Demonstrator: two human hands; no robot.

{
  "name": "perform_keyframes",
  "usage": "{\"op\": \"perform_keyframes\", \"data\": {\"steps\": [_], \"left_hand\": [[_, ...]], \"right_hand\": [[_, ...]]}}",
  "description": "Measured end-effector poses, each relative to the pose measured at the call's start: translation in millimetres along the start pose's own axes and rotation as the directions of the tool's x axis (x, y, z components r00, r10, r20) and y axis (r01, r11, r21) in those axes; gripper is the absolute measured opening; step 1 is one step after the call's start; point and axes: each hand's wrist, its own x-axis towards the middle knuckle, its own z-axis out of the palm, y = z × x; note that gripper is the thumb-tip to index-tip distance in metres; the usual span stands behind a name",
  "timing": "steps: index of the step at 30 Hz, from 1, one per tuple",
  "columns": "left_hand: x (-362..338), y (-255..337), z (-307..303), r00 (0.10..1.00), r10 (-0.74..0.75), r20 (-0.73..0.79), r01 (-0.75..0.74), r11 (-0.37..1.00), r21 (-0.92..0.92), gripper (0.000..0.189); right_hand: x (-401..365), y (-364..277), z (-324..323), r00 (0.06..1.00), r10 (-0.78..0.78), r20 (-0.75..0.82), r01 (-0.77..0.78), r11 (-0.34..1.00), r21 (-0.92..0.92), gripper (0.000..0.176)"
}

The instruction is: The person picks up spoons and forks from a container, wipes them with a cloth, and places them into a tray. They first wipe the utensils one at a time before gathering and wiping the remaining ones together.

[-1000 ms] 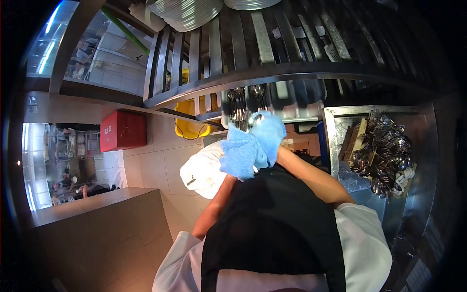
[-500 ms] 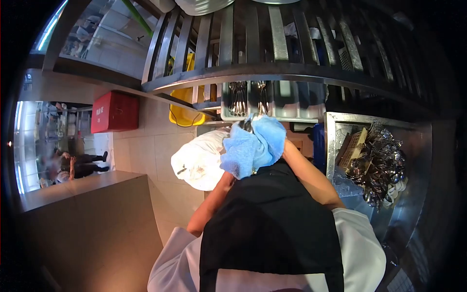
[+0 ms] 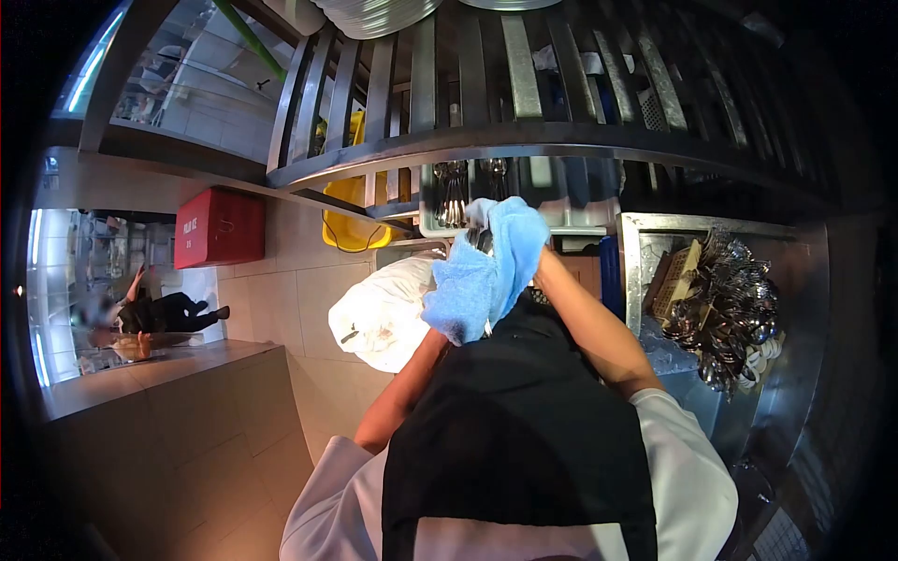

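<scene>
- Before the black apron (image 3: 519, 421), a blue cloth (image 3: 463, 290) wraps shiny metal cutlery (image 3: 481, 241), seemingly to keep fabric against it.
- Left hand (image 3: 443, 338), nearer, and right hand (image 3: 543, 263), farther forward, meet at the cloth; folds hide the fingers, so I cannot tell how closed they are.
- Beyond, a grey tray (image 3: 582, 230) holds utensils (image 3: 451, 201) lengthwise, probably for order.

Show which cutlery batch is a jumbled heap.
The pile on the right: its pieces point every way, whereas those in the grey tray lie mostly lined up.
</scene>
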Motion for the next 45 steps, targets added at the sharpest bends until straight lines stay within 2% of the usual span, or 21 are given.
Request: {"op": "perform_keyframes", "data": {"steps": [2, 3, 5, 6, 11, 14, 17, 19, 20, 23, 26, 29, 31, 32, 35, 37, 38, 39, 40, 41, 45], "left_hand": [[2, 0, 1, 1.000, -0.001, -0.021, 0.000, 1.000, -0.015, 0.029], [4, -1, 0, 1.000, -0.003, -0.028, 0.002, 1.000, -0.016, 0.029], [3, -1, 2, 0.999, -0.004, -0.042, 0.002, 1.000, -0.031, 0.028], [3, -1, 2, 0.999, -0.004, -0.047, 0.002, 0.999, -0.036, 0.028], [7, 0, -3, 0.997, -0.005, -0.078, 0.002, 0.999, -0.041, 0.027], [5, -6, -13, 0.996, -0.016, -0.088, 0.012, 0.999, -0.044, 0.026], [-3, -6, -24, 0.995, -0.020, -0.094, 0.015, 0.998, -0.054, 0.025], [-4, 0, -33, 0.995, 0.001, -0.098, -0.006, 0.999, -0.045, 0.025], [-4, 3, -39, 0.995, 0.016, -0.103, -0.020, 0.999, -0.036, 0.025], [8, 14, -51, 0.987, 0.087, -0.132, -0.087, 0.996, 0.010, 0.024], [15, 18, -55, 0.974, 0.155, -0.164, -0.152, 0.988, 0.032, 0.024], [13, 17, -63, 0.956, 0.234, -0.178, -0.234, 0.972, 0.021, 0.023], [8, 12, -68, 0.939, 0.294, -0.181, -0.298, 0.955, 0.004, 0.023], [4, 9, -73, 0.931, 0.320, -0.177, -0.325, 0.946, 0.001, 0.023], [0, 5, -72, 0.923, 0.328, -0.199, -0.334, 0.943, 0.008, 0.022], [1, 7, -67, 0.931, 0.275, -0.240, -0.280, 0.960, 0.013, 0.022], [1, 10, -67, 0.937, 0.211, -0.278, -0.221, 0.975, -0.005, 0.022], [1, 15, -66, 0.933, 0.109, -0.343, -0.134, 0.990, -0.050, 0.022], [4, 20, -66, 0.913, -0.005, -0.409, -0.043, 0.993, -0.108, 0.021], [6, 24, -61, 0.873, -0.129, -0.470, 0.045, 0.981, -0.186, 0.021], [21, -13, -7, 0.990, 0.037, -0.136, -0.031, 0.999, 0.042, 0.022]], "right_hand": [[-1, -12, -4, 0.988, 0.145, 0.045, -0.138, 0.981, -0.136, 0.008], [-17, -23, -6, 0.930, 0.324, 0.175, -0.368, 0.827, 0.424, 0.009], [-49, -45, -12, 0.800, 0.237, 0.551, -0.486, -0.283, 0.827, 0.013], [-59, -53, -15, 0.717, 0.083, 0.692, -0.372, -0.793, 0.482, 0.015], [-19, 48, 137, 0.746, -0.141, 0.651, -0.580, -0.619, 0.530, 0.021], [-21, 36, 99, 0.892, -0.142, 0.429, -0.429, -0.565, 0.705, 0.013], [-50, -28, -30, 0.874, 0.067, 0.482, -0.411, -0.429, 0.805, 0.015], [-57, -11, -4, 0.888, 0.063, 0.455, -0.368, -0.496, 0.787, 0.019], [-43, -2, -9, 0.998, 0.042, -0.036, 0.027, 0.196, 0.980, 0.020], [-29, -5, -25, 0.956, -0.175, -0.234, 0.231, 0.943, 0.239, 0.015], [-26, -45, -90, 0.957, 0.259, -0.131, -0.236, 0.957, 0.170, 0.019], [-27, -44, -78, 0.962, -0.006, -0.273, 0.042, 0.991, 0.127, 0.021], [-22, -36, -71, 0.997, -0.073, 0.030, 0.075, 0.994, -0.083, 0.018], [-26, -27, -59, 0.994, 0.016, -0.109, 0.013, 0.966, 0.260, 0.016], [-14, -13, -44, 0.870, -0.026, -0.493, 0.272, 0.859, 0.434, 0.014], [-13, -23, -53, 0.882, 0.169, -0.440, 0.061, 0.884, 0.463, 0.019], [-9, -36, -63, 0.929, 0.349, -0.119, 0.041, 0.224, 0.974, 0.019], [-11, -46, -74, 0.931, 0.345, -0.120, 0.041, 0.228, 0.973, 0.019], [-15, -58, -92, 0.952, 0.152, -0.267, 0.013, 0.849, 0.529, 0.017], [-17, -64, -101, 0.968, -0.089, -0.235, 0.035, 0.974, -0.224, 0.016], [-14, -24, -40, 0.935, 0.069, -0.347, -0.081, 0.997, -0.019, 0.016]]}}
